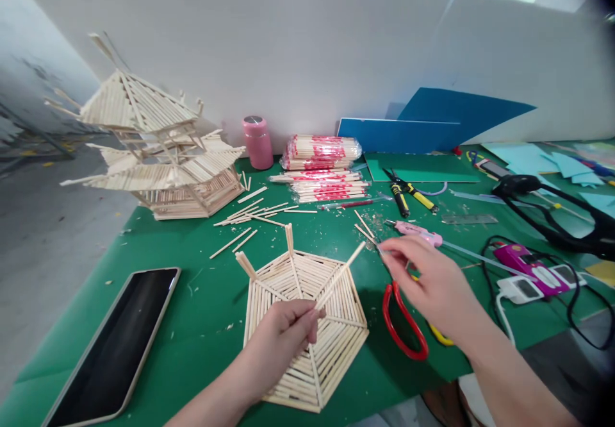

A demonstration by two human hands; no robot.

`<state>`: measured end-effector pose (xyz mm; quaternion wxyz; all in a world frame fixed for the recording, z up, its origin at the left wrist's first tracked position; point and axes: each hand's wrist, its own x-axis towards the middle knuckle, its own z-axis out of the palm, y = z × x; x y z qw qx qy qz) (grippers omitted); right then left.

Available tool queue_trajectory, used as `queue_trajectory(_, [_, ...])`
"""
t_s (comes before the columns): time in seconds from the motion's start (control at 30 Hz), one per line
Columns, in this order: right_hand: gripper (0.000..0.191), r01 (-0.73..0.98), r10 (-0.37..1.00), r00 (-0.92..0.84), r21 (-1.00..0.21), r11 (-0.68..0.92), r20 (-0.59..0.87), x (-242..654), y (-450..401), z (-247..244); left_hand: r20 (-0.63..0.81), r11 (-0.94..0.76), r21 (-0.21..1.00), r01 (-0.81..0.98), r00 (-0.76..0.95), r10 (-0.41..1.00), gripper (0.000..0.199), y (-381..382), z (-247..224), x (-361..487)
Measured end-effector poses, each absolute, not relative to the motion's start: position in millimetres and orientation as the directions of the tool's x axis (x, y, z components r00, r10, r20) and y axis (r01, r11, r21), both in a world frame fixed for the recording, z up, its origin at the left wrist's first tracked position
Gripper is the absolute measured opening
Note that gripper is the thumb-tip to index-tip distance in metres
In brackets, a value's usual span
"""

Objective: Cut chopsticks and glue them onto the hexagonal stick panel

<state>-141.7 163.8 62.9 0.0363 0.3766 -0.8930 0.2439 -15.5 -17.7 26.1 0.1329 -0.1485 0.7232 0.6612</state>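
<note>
My left hand point(288, 334) is closed in a pinch on a thin wooden stick point(353, 259), which points up and to the right. Below it lies a many-sided wooden stick panel point(331, 376), with short stick pieces point(289, 241) jutting up from its far corners. To the right, my right hand point(425, 279) has its thumb and fingers pinched together by the scissors' blades; what they hold is hidden. Red-handled scissors point(406, 324) lie partly beneath this hand. Two loose sticks point(364, 223) are just beyond its fingertips.
A pagoda-like stick model point(192, 170) stands back left, above a phone point(115, 350). Behind are a pink flask point(258, 143), bagged sticks point(321, 151) and loose sticks point(250, 212). Pliers point(408, 193), a pink glue gun point(418, 231), a power strip point(533, 270) and black glasses point(567, 215) occupy the right.
</note>
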Motion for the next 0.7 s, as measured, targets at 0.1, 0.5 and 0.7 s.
queue_trajectory(0.1, [0.018, -0.508, -0.498, -0.857, -0.378, 0.774, 0.132, -145.4, 202.2, 25.7, -0.475, -0.277, 0.854, -0.440, -0.877, -0.070, 0.023, -15.8, 17.4, -14.8])
queue_trajectory(0.5, [0.027, -0.397, -0.360, -0.913, -0.219, 0.891, 0.191, -131.7, 235.0, -38.0, -0.472, -0.568, 0.759, -0.319, -0.870, -0.142, 0.016, -9.8, 12.2, -15.9])
queue_trajectory(0.7, [0.031, -0.320, -0.265, -0.945, -0.365, 0.874, 0.194, -131.8, 239.6, -34.6, -0.461, -0.577, 0.759, -0.301, -0.875, -0.151, 0.015, -12.2, 13.4, -15.9])
